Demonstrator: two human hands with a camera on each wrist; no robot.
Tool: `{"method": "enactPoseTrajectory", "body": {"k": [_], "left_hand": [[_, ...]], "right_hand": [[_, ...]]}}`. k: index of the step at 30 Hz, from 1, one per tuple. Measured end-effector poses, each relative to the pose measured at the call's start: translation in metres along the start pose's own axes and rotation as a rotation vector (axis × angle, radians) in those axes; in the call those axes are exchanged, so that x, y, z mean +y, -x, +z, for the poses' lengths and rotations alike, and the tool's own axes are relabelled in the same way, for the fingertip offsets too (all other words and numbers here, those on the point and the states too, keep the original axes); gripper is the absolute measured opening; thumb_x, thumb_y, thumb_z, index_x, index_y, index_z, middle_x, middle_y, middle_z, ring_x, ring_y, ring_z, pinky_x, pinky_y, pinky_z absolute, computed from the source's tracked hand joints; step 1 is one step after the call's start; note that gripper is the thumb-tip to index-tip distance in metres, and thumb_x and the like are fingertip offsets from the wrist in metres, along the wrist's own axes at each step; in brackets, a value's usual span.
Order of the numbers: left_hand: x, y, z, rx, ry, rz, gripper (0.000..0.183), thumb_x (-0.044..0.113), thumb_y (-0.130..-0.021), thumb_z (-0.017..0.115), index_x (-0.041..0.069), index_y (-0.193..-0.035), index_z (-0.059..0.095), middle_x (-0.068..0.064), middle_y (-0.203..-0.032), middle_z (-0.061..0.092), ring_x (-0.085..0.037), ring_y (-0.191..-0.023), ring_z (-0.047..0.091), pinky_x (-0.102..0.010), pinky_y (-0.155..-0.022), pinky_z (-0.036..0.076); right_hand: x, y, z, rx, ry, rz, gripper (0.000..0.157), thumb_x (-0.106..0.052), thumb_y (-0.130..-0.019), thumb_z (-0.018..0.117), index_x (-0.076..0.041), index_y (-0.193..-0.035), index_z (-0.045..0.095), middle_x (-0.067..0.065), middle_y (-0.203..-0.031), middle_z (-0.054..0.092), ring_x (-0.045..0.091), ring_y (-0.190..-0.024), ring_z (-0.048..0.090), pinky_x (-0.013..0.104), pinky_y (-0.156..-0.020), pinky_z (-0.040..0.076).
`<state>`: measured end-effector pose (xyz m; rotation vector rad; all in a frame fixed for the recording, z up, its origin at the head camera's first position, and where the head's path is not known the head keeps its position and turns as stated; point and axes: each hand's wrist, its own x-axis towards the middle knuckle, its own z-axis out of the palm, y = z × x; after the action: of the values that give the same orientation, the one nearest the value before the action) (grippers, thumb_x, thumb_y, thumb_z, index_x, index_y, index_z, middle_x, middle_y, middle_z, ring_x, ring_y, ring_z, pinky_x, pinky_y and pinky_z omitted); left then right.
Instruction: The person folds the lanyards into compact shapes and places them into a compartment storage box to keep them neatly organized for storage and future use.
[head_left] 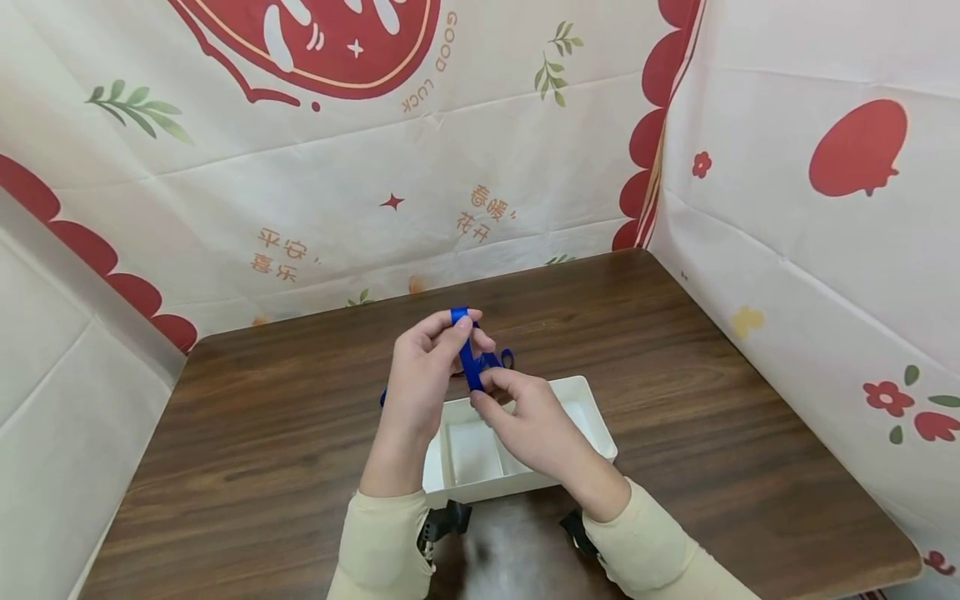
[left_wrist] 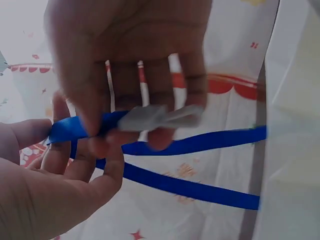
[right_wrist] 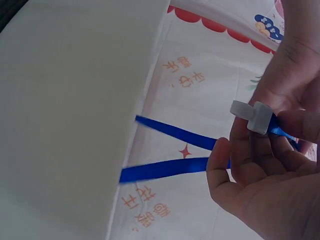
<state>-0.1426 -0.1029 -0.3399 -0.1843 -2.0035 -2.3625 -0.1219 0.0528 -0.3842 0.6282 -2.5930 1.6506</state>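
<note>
Two hands held one blue ribbon (head_left: pixel 471 367) above the white tray (head_left: pixel 474 457): the left hand (head_left: pixel 422 367) pinched its upper part between thumb and fingers, and the right hand (head_left: pixel 536 421) pinched it lower down. In the left wrist view a pale clip (left_wrist: pixel 142 118) showed at the ribbon, lying across the left hand's fingers, while two strands ran off beyond the hands. The step in hand seemed to be handling the band close to that clip; doing it well called, most likely, for keeping the short stretch between the two pinches flat and lightly taut, so that no twist crept in. A steady left pinch probably mattered most, with the right fingertips guiding the band. Slack strands could have snagged on the tray's rim or dragged over the brown table (head_left: pixel 285 417), so lifting them clear seemed wise
</note>
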Motion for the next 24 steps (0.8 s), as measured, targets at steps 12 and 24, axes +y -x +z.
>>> {"method": "enactPoseTrajectory", "body": {"k": [12, 24], "left_hand": [[0.035, -0.007, -0.008, 0.061, -0.183, 0.142, 0.033, 0.029, -0.114, 0.05, 0.005, -0.111, 0.072, 0.004, -0.079, 0.074, -0.023, -0.085, 0.072, -0.032, -0.079, 0.057], [0.045, -0.002, -0.013, -0.091, -0.047, 0.045, 0.036, 0.023, -0.117, 0.036, 0.0, -0.135, 0.059, -0.003, -0.087, 0.052, -0.019, -0.085, 0.064, -0.031, -0.09, 0.057]], "right_hand": [[0.004, -0.003, 0.002, -0.029, 0.119, -0.021, 0.012, -0.015, -0.105, 0.064, -0.013, -0.102, 0.075, 0.002, -0.101, 0.078, 0.02, -0.102, 0.071, 0.043, -0.088, 0.057], [-0.003, -0.001, 0.002, -0.091, -0.109, 0.052, 0.016, -0.023, -0.109, 0.06, -0.013, -0.111, 0.073, 0.003, -0.101, 0.076, 0.021, -0.105, 0.071, 0.048, -0.097, 0.057]]}}
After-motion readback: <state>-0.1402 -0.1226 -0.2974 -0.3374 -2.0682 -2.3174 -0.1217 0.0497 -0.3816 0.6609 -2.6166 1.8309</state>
